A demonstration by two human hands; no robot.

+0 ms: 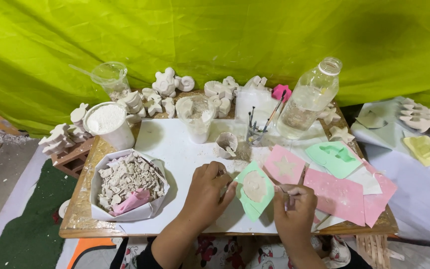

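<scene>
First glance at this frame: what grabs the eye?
The bright lime-green tarp filling the whole background, then the row of white plaster figures along the table's far edge. Near the front edge, the left hand and right hand work at a green mould filled with pale plaster, with a white container of broken plaster pieces at left.

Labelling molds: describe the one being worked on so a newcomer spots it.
On the white sheet covering the wooden table, look between the left hand and the right hand. The green mold lies there, the only one filled with pale plaster; the pink molds beside it sit untouched.
</scene>
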